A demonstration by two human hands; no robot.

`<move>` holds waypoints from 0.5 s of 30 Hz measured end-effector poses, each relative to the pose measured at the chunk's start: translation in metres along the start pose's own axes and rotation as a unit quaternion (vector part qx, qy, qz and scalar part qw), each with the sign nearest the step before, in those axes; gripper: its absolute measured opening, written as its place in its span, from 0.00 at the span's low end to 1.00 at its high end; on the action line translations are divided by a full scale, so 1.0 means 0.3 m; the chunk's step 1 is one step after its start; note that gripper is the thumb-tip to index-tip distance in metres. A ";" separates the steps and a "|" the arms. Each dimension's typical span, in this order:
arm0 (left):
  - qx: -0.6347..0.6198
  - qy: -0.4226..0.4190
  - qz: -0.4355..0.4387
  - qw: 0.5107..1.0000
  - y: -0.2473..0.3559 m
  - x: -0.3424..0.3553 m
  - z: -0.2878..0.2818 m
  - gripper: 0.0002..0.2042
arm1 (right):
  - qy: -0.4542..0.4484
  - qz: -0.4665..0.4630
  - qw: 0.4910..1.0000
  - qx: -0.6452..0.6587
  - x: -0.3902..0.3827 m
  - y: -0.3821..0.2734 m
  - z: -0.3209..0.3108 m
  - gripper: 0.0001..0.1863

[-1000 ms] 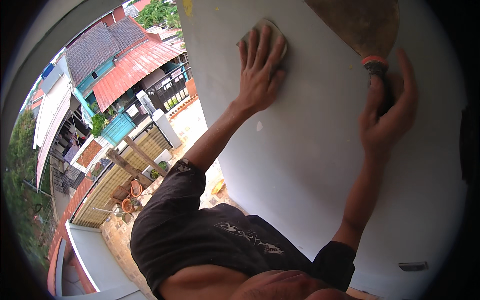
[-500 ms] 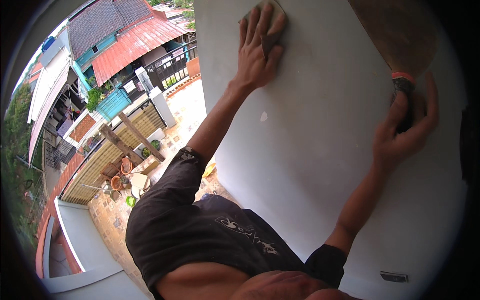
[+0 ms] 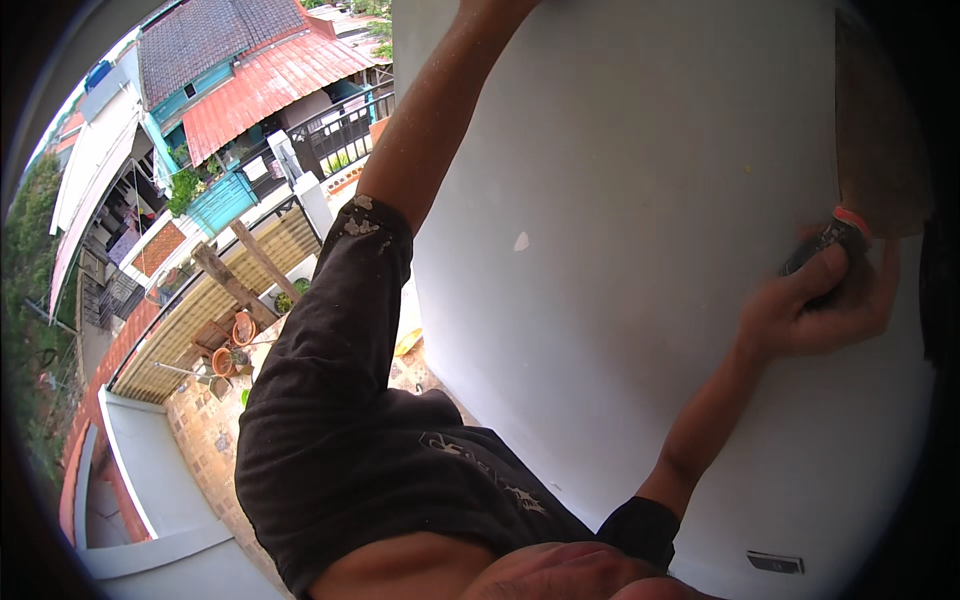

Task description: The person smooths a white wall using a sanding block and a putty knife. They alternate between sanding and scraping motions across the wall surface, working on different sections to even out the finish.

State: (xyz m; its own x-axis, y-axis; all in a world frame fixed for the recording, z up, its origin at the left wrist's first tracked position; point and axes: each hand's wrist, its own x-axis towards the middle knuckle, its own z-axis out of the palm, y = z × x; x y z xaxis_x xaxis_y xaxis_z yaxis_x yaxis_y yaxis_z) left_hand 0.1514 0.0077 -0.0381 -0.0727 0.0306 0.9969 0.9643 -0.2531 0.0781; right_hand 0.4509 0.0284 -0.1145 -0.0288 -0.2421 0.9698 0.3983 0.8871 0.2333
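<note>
My right hand (image 3: 825, 310) is closed round the dark handle of a wide putty knife (image 3: 880, 140), held close to the white wall (image 3: 640, 200). Its broad brownish blade points up, and an orange-red band circles the base of the blade. Slight blur covers the fingers. My left forearm (image 3: 445, 115) reaches up along the wall to the top edge of the picture. The left hand lies beyond that edge, so its fingers and anything under them are hidden. A small pale patch (image 3: 521, 241) marks the wall between my arms.
A dark rectangular wall plate (image 3: 775, 562) sits low on the right. Down to the left lie a tiled patio (image 3: 215, 425), clay pots (image 3: 243, 327) and wooden posts (image 3: 228, 280). A pale ledge (image 3: 160, 470) borders the lower left. Houses with red roofing (image 3: 270, 95) stand beyond.
My left hand, earlier flat on the wall over a brownish sheet like sandpaper, has moved up out of the picture. The right hand has shifted slightly down, and the putty knife has turned more upright.
</note>
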 end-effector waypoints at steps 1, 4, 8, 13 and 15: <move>0.025 0.023 0.084 0.996 0.056 -0.009 0.031 0.30 | -0.001 0.000 1.000 -0.011 0.001 0.004 -0.003 0.24; 0.191 -0.068 0.224 0.953 0.169 -0.107 0.062 0.30 | 0.004 -0.015 1.000 -0.027 0.004 0.019 -0.009 0.23; 0.042 0.021 0.101 0.994 0.023 0.064 0.031 0.28 | 0.028 0.001 0.998 -0.048 -0.002 0.030 -0.008 0.23; 0.054 0.050 0.145 0.987 0.065 0.067 0.060 0.28 | 0.024 -0.012 0.999 -0.026 0.000 0.027 -0.004 0.23; 0.176 -0.016 0.292 0.940 0.142 -0.056 0.076 0.28 | 0.021 -0.011 0.999 -0.025 0.001 0.026 -0.005 0.23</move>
State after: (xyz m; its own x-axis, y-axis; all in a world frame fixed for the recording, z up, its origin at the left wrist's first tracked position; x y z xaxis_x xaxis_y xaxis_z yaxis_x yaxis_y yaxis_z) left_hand 0.1996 0.0184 -0.0517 0.4976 0.0161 0.8672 0.8622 0.1002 -0.4966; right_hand 0.4555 0.0346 -0.1124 0.0007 -0.2781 0.9606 0.4433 0.8611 0.2490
